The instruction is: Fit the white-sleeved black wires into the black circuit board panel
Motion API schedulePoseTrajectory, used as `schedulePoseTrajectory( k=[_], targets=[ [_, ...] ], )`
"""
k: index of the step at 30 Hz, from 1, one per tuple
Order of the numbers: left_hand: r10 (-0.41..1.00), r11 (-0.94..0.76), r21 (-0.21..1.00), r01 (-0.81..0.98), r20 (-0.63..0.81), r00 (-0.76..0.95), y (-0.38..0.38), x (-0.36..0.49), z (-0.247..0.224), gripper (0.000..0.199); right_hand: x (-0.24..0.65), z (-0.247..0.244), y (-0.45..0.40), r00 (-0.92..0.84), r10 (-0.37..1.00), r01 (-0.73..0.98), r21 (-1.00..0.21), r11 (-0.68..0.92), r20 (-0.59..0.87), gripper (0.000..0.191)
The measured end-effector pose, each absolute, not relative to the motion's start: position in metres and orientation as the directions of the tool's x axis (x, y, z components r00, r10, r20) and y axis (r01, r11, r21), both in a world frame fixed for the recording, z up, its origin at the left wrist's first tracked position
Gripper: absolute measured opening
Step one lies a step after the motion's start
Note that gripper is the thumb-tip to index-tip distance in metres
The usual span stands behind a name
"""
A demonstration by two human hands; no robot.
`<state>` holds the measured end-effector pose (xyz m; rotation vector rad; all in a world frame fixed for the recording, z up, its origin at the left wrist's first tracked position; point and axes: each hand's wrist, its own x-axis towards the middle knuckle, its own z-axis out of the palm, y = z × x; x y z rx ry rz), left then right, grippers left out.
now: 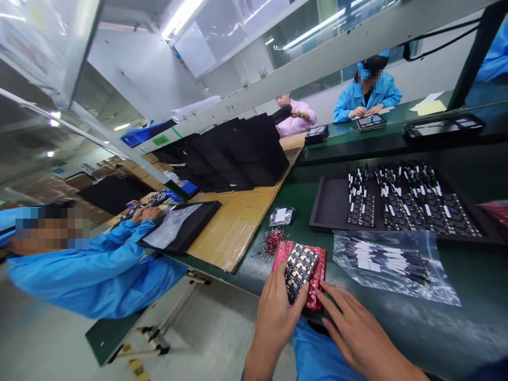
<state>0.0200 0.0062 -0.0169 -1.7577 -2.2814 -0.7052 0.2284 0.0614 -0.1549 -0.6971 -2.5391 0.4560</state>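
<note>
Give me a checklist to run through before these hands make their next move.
1. Left hand holding the circuit board panel: ok, gripped at its edges.
2. Right hand free of the panel: ok, fingers spread beside the red bubble wrap.
3. Panel resting fully on the wrap: cannot tell, it may be slightly raised.
4. Loose red and black parts gathered: not ok, some stray from the pile.
5. Clear bag apart from the wrap: ok.

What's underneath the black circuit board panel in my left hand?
Red wrapping shows beneath the panel, past its edges. Whatever the panel and your left hand cover can't be seen.
</note>
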Motion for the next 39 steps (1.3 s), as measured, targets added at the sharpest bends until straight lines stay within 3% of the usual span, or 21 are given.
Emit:
schedulePoseTrajectory(
  k=[5, 10, 16, 19, 23, 26, 28, 31, 34, 36, 39],
  targets=[
    [0.845, 0.194, 0.263, 0.945, 0.444, -0.297, 0.002, 0.022, -0.006, 0.071, 0.228, -0.156, 0.059, -0.8, 0.489, 0.423, -0.252, 0.87, 0.346, 0.128],
    [0.821, 0.111, 0.243, 0.964, 0.523, -0.226, -0.003, 0.04, 0.009, 0.075, 0.226, -0.159, 0.061, -0.772, 0.476, 0.44, -0.186, 0.878, 0.422, 0.103],
    [0.812, 0.012, 0.214, 0.977, 0.568, -0.134, -0.004, 0.058, 0.024, 0.079, 0.229, -0.147, 0.064, -0.826, 0.335, 0.357, -0.04, 0.933, 0.453, 0.086],
    [0.81, -0.008, 0.182, 0.983, 0.578, -0.101, -0.004, 0.062, 0.024, 0.08, 0.238, -0.145, 0.063, -0.799, 0.388, 0.343, -0.183, 0.922, 0.459, 0.087],
    [0.822, -0.023, 0.167, 0.986, 0.565, -0.076, -0.003, 0.067, 0.019, 0.081, 0.244, -0.144, 0.06, -0.729, 0.59, 0.382, -0.509, 0.771, 0.347, 0.097],
    [0.827, -0.034, 0.164, 0.986, 0.558, -0.064, -0.001, 0.073, 0.015, 0.081, 0.246, -0.137, 0.06, -0.607, 0.72, 0.227, -0.795, 0.562, 0.336, 0.103],
    [0.831, -0.049, 0.157, 0.986, 0.555, -0.047, 0.001, 0.076, 0.012, 0.081, 0.249, -0.128, 0.06, -0.51, 0.808, 0.088, -0.917, 0.389, 0.294, 0.09],
    [0.839, -0.079, 0.149, 0.986, 0.544, -0.015, 0.003, 0.082, 0.007, 0.083, 0.257, -0.109, 0.06, -0.399, 0.9, -0.055, -0.984, 0.17, 0.177, 0.062],
    [0.836, -0.08, 0.168, 0.982, 0.548, -0.026, 0.005, 0.089, 0.0, 0.083, 0.264, -0.091, 0.062, -0.378, 0.921, -0.032, -0.996, 0.086, 0.091, 0.049],
    [0.838, -0.073, 0.198, 0.977, 0.543, -0.047, 0.006, 0.096, -0.006, 0.084, 0.27, -0.084, 0.066, -0.392, 0.919, 0.034, -0.997, 0.072, 0.053, 0.049],
    [0.862, -0.113, 0.255, 0.96, 0.507, -0.033, 0.005, 0.106, -0.012, 0.092, 0.286, -0.077, 0.079, -0.389, 0.92, 0.11, -0.989, 0.101, 0.05, 0.063]
  ],
)
